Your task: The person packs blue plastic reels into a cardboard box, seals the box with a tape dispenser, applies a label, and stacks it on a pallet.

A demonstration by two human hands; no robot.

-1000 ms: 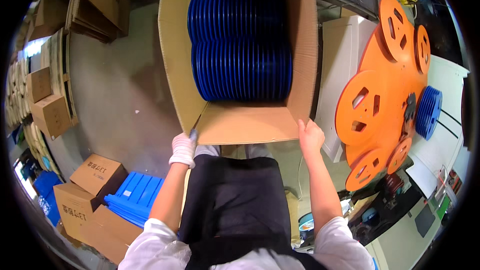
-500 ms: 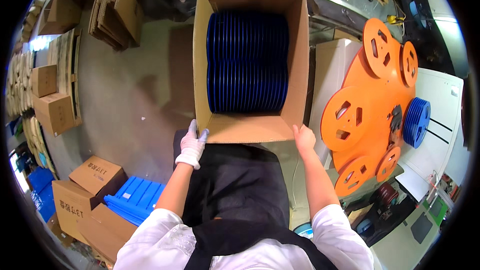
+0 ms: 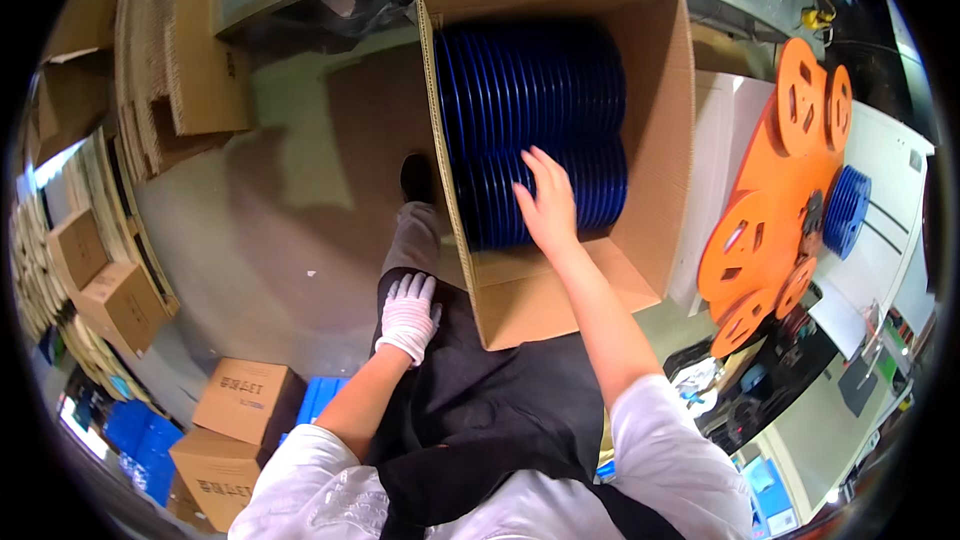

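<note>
Two blue disc rows, bottoms hidden in carton, right hand overlapping

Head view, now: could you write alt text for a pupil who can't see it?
A person's bare right hand is open over rows of blue discs in a cardboard box. The gloved left hand is beside it; orange discs stand right.

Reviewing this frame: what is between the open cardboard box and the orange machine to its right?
In the head view, a white, flat-sided unit shows between the cardboard box and the orange machine.
</note>
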